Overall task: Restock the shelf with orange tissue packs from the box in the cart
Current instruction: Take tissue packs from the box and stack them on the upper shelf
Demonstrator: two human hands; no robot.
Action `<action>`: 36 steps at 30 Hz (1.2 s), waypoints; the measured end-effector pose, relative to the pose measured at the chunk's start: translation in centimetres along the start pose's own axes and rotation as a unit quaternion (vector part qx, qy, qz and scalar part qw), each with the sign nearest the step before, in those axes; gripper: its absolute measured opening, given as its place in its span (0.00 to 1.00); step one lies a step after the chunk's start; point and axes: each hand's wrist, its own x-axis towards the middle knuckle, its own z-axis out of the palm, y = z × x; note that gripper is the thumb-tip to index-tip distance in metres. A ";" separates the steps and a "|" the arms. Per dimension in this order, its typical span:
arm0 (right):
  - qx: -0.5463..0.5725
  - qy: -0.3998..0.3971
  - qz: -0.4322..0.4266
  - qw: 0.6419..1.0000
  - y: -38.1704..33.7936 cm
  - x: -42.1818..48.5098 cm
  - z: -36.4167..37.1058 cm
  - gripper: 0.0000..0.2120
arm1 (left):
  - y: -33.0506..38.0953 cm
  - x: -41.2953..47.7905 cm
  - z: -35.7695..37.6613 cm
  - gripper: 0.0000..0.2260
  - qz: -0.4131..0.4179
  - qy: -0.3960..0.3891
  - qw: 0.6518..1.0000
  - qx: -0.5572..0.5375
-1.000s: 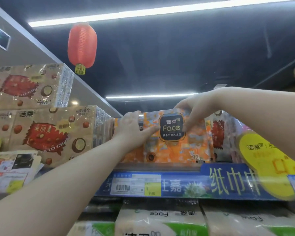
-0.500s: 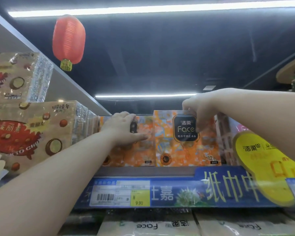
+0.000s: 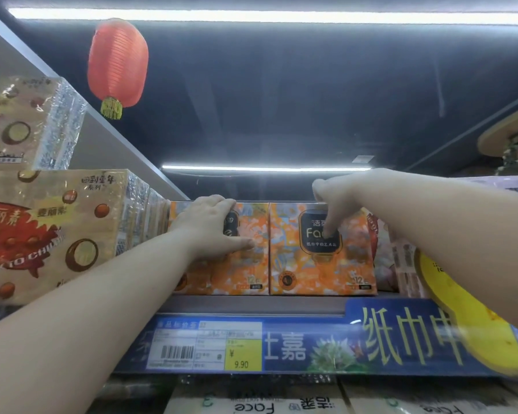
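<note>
A: Your left hand (image 3: 210,225) had its fingers hooked over the top front edge of the left orange pack (image 3: 245,264), thumb laid along the face. Your right hand (image 3: 332,198) pinched the right orange pack (image 3: 320,264) at its top, one digit pressing down on the dark label.

B: Agreed, both hands were clamped on a pack. Both packs stood upright on the top shelf, side by side and touching, their fronts just behind the shelf lip (image 3: 251,304). The box and the cart weren't in view.

A: You looked to be squaring the row. To do that well, I'd have had you push low on the faces as well as at the top, so the packs slid back flat rather than tipping.

B: You also needed to mind the sides. The brown boxes (image 3: 57,228) sat tight against the left pack, and the pink-wrapped packs (image 3: 386,258) crowded the right one, so you had no sideways room.

A: Above the packs it was open, so you could have lifted clear. The yellow sign (image 3: 461,309) hung under your right forearm and could have caught it as you drew back.
</note>
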 end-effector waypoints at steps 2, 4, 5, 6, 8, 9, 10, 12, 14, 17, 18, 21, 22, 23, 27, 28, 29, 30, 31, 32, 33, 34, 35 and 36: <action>0.056 -0.009 -0.002 0.998 0.0 0.2 0.5 0.47 | -0.1 -0.1 0.1 0.40 0.001 0.000 1.000 0.001; 0.085 -0.006 -0.018 0.996 0.1 0.4 1.2 0.42 | -0.1 -0.1 0.2 0.41 0.002 -0.001 1.000 0.005; 0.100 0.001 -0.028 0.995 0.2 0.5 1.4 0.34 | -0.1 -0.1 0.2 0.41 0.003 -0.001 1.000 0.006; 0.115 0.007 -0.033 0.993 0.3 0.6 1.5 0.28 | -0.2 -0.1 0.3 0.41 0.002 -0.001 1.000 0.005; 0.132 0.013 -0.038 0.990 0.4 0.5 1.4 0.24 | -0.3 -0.1 0.3 0.41 -0.003 0.000 1.000 0.002; 0.131 0.016 -0.040 0.990 0.4 0.5 1.3 0.24 | -0.3 0.0 0.2 0.41 -0.004 -0.001 1.000 0.003; 0.127 0.019 -0.041 0.991 0.4 0.4 1.3 0.25 | -0.3 0.0 0.2 0.41 -0.005 -0.001 1.000 0.004; 0.126 0.021 -0.039 0.991 0.3 0.4 1.4 0.26 | -0.2 0.0 0.2 0.41 -0.004 -0.002 1.000 0.006; 0.119 0.023 -0.039 0.992 0.2 0.4 1.5 0.27 | 0.0 -0.1 0.2 0.41 -0.003 -0.003 1.000 0.008; 0.106 0.018 -0.035 0.994 0.1 0.3 1.5 0.27 | 0.0 -0.2 0.2 0.41 -0.003 -0.004 1.000 0.010; 0.105 0.016 -0.033 0.994 0.0 0.3 1.5 0.28 | 0.0 -0.2 0.2 0.41 -0.003 -0.007 1.000 0.011; 0.103 0.014 -0.028 0.994 -0.4 0.1 1.5 0.31 | -0.4 -0.1 0.5 0.42 -0.005 -0.015 1.000 0.013; 0.102 0.016 -0.029 0.994 -0.6 0.0 1.4 0.32 | -0.5 -0.1 0.6 0.42 -0.007 -0.017 1.000 0.014; 0.101 0.018 -0.030 0.994 -0.8 -0.1 1.2 0.33 | -0.7 -0.1 0.7 0.42 -0.010 -0.018 1.000 0.014; 0.107 0.029 -0.041 0.993 -1.6 -0.8 0.9 0.36 | -0.7 0.1 0.6 0.41 -0.022 -0.016 0.999 0.031; 0.105 0.035 -0.045 0.993 -1.6 -1.1 0.8 0.36 | -0.6 0.2 0.6 0.41 -0.023 -0.015 0.999 0.044; 0.102 0.040 -0.048 0.993 -1.7 -1.4 0.6 0.36 | -0.4 0.3 0.5 0.41 -0.026 -0.016 0.998 0.056; 0.098 0.045 -0.051 0.993 -1.7 -1.7 0.3 0.36 | -0.1 0.3 0.3 0.41 -0.029 -0.018 0.997 0.065; 0.093 0.050 -0.053 0.993 -1.6 -2.1 0.0 0.36 | 0.1 0.4 0.1 0.42 -0.033 -0.020 0.997 0.067; 0.087 0.054 -0.055 0.993 -1.6 -2.4 -0.4 0.36 | 0.4 0.3 -0.3 0.42 -0.034 -0.021 0.997 0.063; 0.082 0.058 -0.056 0.993 -1.6 -2.8 -0.8 0.35 | 0.6 0.2 -0.7 0.41 -0.032 -0.019 0.998 0.056; 0.076 0.064 -0.056 0.993 -1.6 -3.3 -1.1 0.34 | 0.9 0.0 -1.1 0.40 -0.027 -0.014 0.998 0.048; 0.073 0.070 -0.056 0.993 -1.7 -3.8 -1.4 0.33 | 1.1 -0.3 -1.5 0.39 -0.022 -0.009 0.999 0.039; 0.071 0.075 -0.055 0.993 -1.8 -4.3 -1.7 0.32 | 1.3 -0.6 -2.0 0.36 -0.017 -0.005 0.999 0.028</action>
